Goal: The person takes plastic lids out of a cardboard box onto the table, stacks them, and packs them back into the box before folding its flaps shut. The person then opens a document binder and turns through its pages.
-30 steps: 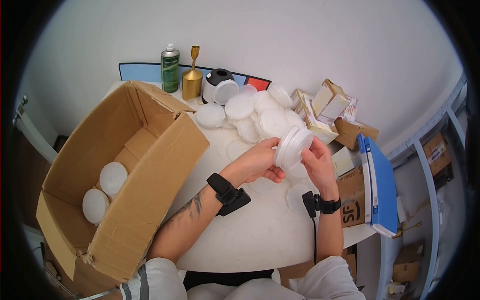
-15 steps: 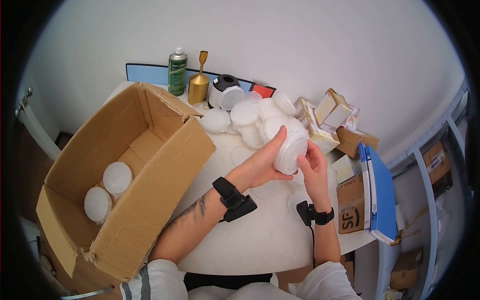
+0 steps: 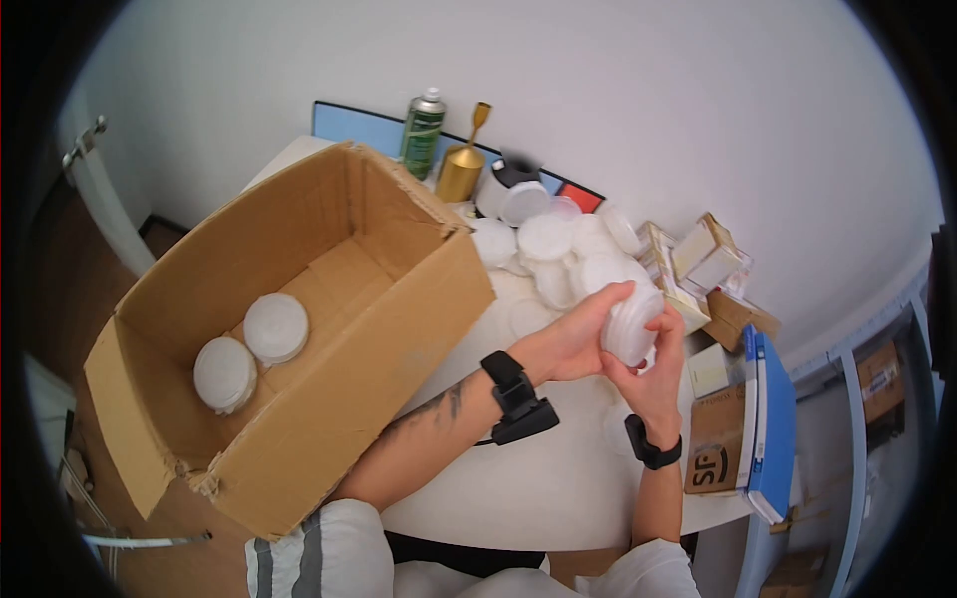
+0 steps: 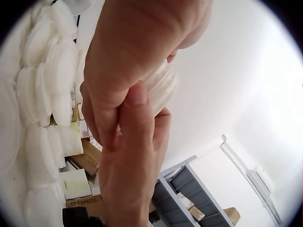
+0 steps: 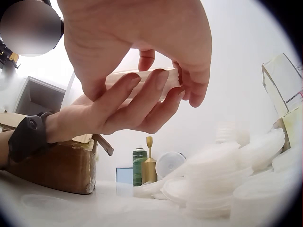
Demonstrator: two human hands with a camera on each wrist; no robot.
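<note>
Both hands hold a short stack of round, translucent white plastic lids [image 3: 631, 327] over the table. The left hand [image 3: 573, 344] grips it from the left, thumb on the upper edge. On the other side the right hand [image 3: 658, 379] has its fingers and thumb around the lower right edge. In the right wrist view the stack [image 5: 170, 78] lies between the two hands, with the left hand's fingers [image 5: 156, 90] curled against its near side. More lids [image 3: 546, 237] lie heaped just behind. Two further stacks of lids [image 3: 276, 328] rest inside an open cardboard box [image 3: 379, 359].
Behind the heap stand a green spray can [image 3: 423, 135], a gold candle holder [image 3: 461, 169] and a black-and-white device [image 3: 503, 184]. Small cartons [image 3: 704, 251], an SF Express box [image 3: 716, 439] and blue binders [image 3: 773, 429] line the right side. Grey shelving [image 3: 855, 448] stands beyond.
The head view has turned, so box and table appear further right. The stack has gone from being spread between the hands to being gathered closer, with the right hand shifting around its lower edge.
</note>
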